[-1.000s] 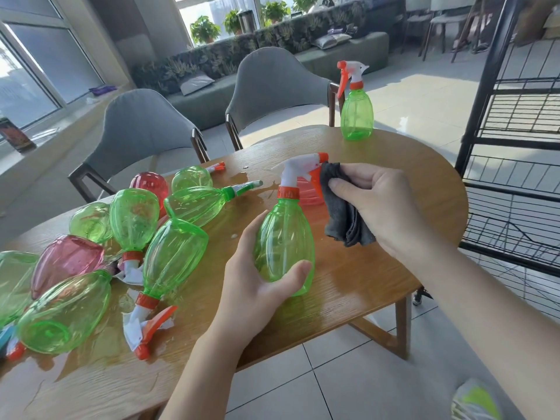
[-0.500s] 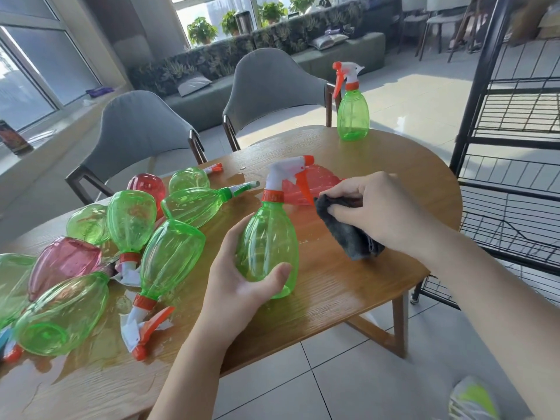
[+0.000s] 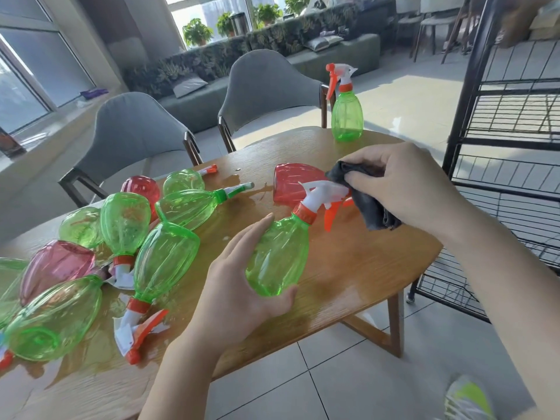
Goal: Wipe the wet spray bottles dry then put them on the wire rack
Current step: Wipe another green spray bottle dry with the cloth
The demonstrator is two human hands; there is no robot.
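My left hand (image 3: 242, 286) grips the body of a green spray bottle (image 3: 280, 256), tilted with its white and orange spray head (image 3: 325, 197) pointing up to the right. My right hand (image 3: 403, 186) holds a dark grey cloth (image 3: 371, 207) against that spray head. A red bottle (image 3: 291, 183) lies on the wooden table (image 3: 363, 268) just behind. Several wet green and red bottles (image 3: 163, 256) lie in a heap on the left. One green bottle (image 3: 347, 113) stands upright at the far edge. The black wire rack (image 3: 515, 140) stands at the right.
Water pools on the table (image 3: 100, 353) around the heap and near the middle. Two grey chairs (image 3: 266, 86) stand behind the table. The tiled floor (image 3: 348, 374) lies below the near edge, with a shoe (image 3: 468, 398) at the bottom right.
My left hand has tipped the green bottle from upright over to the right. The cloth in my right hand has moved up onto the spray head.
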